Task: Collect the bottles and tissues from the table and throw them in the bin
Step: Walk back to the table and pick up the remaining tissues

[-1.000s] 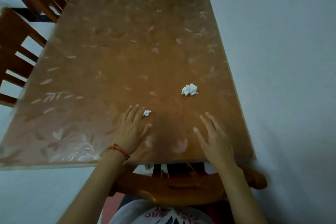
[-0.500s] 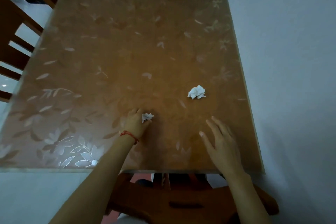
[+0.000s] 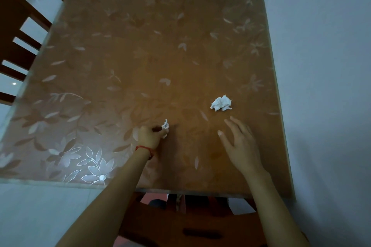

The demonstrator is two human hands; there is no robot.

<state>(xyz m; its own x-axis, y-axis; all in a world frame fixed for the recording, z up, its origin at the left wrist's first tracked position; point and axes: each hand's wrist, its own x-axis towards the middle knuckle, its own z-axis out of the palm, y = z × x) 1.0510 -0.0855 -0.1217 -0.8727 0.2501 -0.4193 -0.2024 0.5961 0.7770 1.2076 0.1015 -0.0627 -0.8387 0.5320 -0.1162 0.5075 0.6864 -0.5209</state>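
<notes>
My left hand (image 3: 149, 135), with a red thread at the wrist, pinches a small crumpled white tissue (image 3: 165, 125) between its curled fingers, just above the brown table (image 3: 140, 56). A larger crumpled white tissue (image 3: 221, 103) lies on the table to the right. My right hand (image 3: 239, 144) hovers open with spread fingers just short of that larger tissue, not touching it. No bottle and no bin are in view.
The table has a glossy leaf-patterned cover and stands against a pale wall (image 3: 321, 66) on its right. Wooden chairs (image 3: 18, 32) stand along the left side. Another wooden chair (image 3: 190, 224) is tucked under the near edge.
My left hand went from lying flat beside the small tissue to curling round it and pinching it. My right hand moved forward toward the larger tissue. The view tilted down and the green object at the far end left it.
</notes>
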